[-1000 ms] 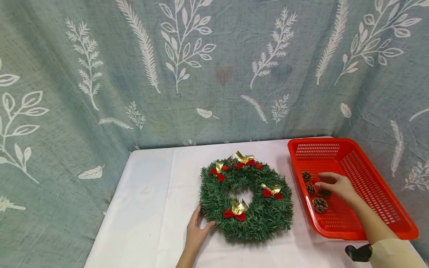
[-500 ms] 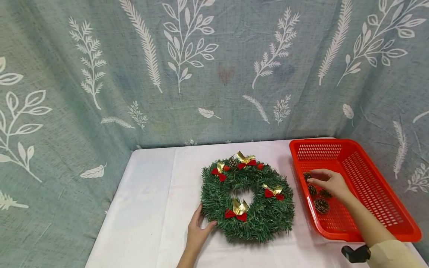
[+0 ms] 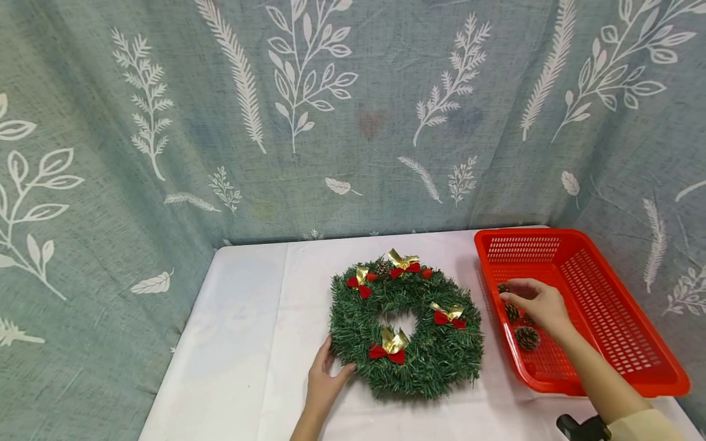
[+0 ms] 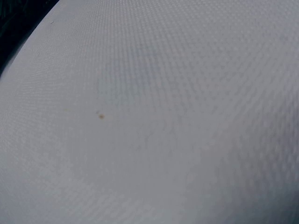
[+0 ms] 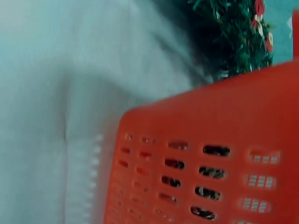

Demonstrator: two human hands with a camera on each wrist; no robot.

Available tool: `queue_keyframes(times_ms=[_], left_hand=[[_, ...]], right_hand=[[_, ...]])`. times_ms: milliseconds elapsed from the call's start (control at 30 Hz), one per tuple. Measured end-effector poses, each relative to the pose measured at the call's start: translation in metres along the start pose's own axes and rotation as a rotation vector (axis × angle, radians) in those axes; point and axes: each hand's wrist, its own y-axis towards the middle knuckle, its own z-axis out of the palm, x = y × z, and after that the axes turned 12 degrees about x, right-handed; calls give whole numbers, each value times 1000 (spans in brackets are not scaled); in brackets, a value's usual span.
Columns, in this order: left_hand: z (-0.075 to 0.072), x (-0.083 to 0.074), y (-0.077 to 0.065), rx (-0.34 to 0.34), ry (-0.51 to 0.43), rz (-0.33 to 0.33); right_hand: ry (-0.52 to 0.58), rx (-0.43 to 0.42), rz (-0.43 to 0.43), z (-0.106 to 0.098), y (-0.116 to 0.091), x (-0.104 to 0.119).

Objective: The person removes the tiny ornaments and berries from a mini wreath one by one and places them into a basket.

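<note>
A green Christmas wreath (image 3: pixel 441 361) with red and gold bows, a pine cone (image 3: pixel 381 267) and small red balls lies on the table. My left hand (image 3: pixel 325 380) rests against its lower left edge, thumb and fingers spread apart. Inside the red plastic basket (image 3: pixel 618 306), my right hand (image 3: pixel 543 306) reaches to the left side. Its thumb and forefinger pinch a pine cone (image 3: pixel 502 287), which they partly cover. Closer to me in the basket are a dark cone (image 3: pixel 512 313) and a larger brown cone (image 3: pixel 527 337). The right wrist view shows the basket's outer wall (image 5: pixel 187 121).
A white cloth (image 3: pixel 248 331) covers the table, and fills most of the left wrist view. A leaf-patterned curtain (image 3: pixel 342 122) hangs behind and on both sides. The basket's rim stands up between the wreath and the cones.
My right hand has moved left inside the basket, from above the cones to the one at the far left. My left hand has stayed at the wreath.
</note>
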Motion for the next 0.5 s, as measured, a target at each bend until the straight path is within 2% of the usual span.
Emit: queue_keyframes(times_ms=[200,300,500], left_hand=[[-1,-1,-1,2,-4,-1],[-1,-2,0,2,-12,-3],[0,-4,0,0,-10,-9]], right_hand=[[46,-45,4,11,-6,7],[54,-94,-19,17,-7,11],[95,-142,-74,29,-6,18]])
